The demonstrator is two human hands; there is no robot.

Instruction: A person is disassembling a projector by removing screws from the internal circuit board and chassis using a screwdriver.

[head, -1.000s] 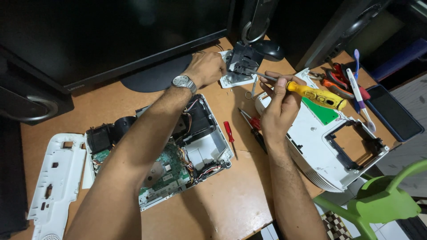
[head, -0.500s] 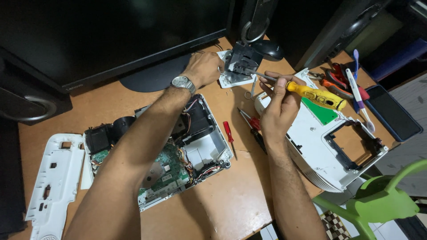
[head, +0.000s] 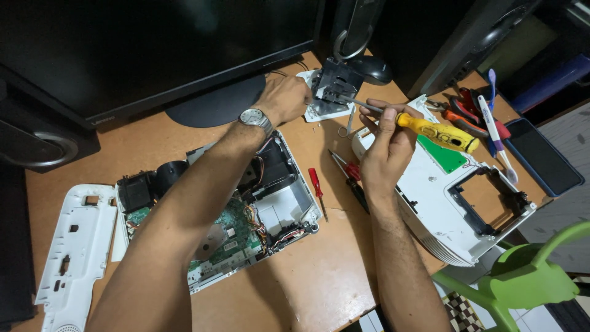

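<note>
A wooden table (head: 319, 289) is being viewed from above, with two bare forearms reaching away from the viewer. Nearest, an opened white device chassis (head: 227, 227) with a green circuit board and loose wires is lying under the left forearm, and a white side panel (head: 74, 246) is lying at the far left. A small red screwdriver (head: 316, 187) is resting between the arms. To the right, a white top cover (head: 455, 203) with a square opening is lying upside down.

Farther on, a yellow-handled screwdriver (head: 439, 132) is being gripped by the right hand (head: 387, 144), fingers clamped around the near end of its handle. Its long axis is running from lower right to upper left, and its metal shaft is being pointed at a small black-and-white module (head: 332, 92). That module is lying just up and left of the right hand, and is being steadied at its left edge by the left hand (head: 286, 98), fingers closed on it; the left hand is the nearer one to it.

Beyond, a monitor stand (head: 209, 107) and a black mouse (head: 372, 69) are being seen.
</note>
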